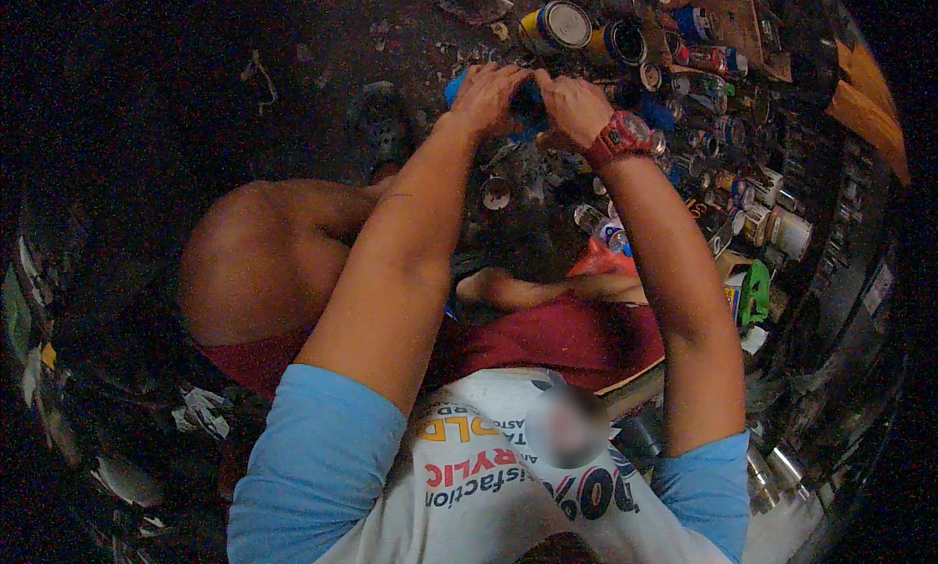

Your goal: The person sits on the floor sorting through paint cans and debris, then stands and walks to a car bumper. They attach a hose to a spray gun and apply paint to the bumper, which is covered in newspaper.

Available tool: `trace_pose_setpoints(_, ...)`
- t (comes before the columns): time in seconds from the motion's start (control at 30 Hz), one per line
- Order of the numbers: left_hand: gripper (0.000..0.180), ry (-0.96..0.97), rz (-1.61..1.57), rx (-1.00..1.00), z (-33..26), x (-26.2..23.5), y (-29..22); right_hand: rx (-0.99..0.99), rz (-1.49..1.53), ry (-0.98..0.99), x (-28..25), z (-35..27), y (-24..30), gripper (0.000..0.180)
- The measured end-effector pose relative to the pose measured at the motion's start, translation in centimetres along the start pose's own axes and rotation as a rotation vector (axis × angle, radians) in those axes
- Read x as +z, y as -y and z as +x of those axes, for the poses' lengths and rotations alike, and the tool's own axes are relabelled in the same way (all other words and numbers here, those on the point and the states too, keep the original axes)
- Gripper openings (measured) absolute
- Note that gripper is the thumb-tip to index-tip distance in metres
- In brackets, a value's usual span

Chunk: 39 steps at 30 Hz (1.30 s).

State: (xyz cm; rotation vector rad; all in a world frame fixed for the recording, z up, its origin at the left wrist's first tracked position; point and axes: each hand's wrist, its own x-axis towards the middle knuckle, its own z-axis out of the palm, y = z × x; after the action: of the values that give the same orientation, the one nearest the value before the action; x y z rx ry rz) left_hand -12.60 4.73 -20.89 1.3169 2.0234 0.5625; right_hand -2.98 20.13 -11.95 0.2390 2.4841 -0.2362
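Holding a blue thing [455, 87] in the left hand [489, 97], out front over the dark floor [322, 36], near a bunch of cans [557, 28]. Looks bright blue at the left end, way darker between the hands. Mostly hidden under fingers, so tough to make out an exact shape. Can't tell about an actual grip from the right hand [576, 111], bent up close on the other side. Can spot big yellow, red and dark lettering [479, 471] on the white shirt [430, 525], plus can labels too dim to read.
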Motion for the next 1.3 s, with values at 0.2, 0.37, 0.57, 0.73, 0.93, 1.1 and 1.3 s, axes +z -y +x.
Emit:
trace_pose_setpoints(0.2, 0.096, 0.011, -0.012, 0.003, 0.1, -0.2, -0.1, -0.023, 0.008, 0.026, -0.7, -0.4, -0.2, 0.098)
trace_pose_setpoints(0.37, 0.097, -0.011, 0.025, 0.003, 0.3, 0.7, 0.3, -0.007, -0.027, 0.032, -0.2, -0.1, -0.9, 0.103)
trace_pose_setpoints(0.57, 0.098, 0.022, 0.023, 0.004, 0.3, -0.1, 0.0, -0.066, -0.005, 0.012, -1.0, -0.4, -1.2, 0.076)
trace_pose_setpoints(0.73, 0.098, -0.007, 0.019, 0.005, 0.2, 0.2, 0.5, -0.095, -0.03, -0.063, -0.9, -0.3, -1.3, 0.047)
trace_pose_setpoints(0.93, 0.097, 0.017, -0.001, 0.008, 0.0, -0.2, 0.1, -0.042, -0.101, -0.057, -0.1, 0.3, -1.2, 0.056)
trace_pose_setpoints(1.1, 0.097, -0.004, 0.0, 0.0, -0.1, 0.0, 0.2, -0.077, -0.062, -0.006, -2.0, 0.0, -0.5, 0.031)
trace_pose_setpoints(1.3, 0.098, 0.013, 0.004, -0.011, -0.3, -0.1, 0.1, -0.028, -0.098, 0.033, -2.6, 0.7, 0.4, 0.026)
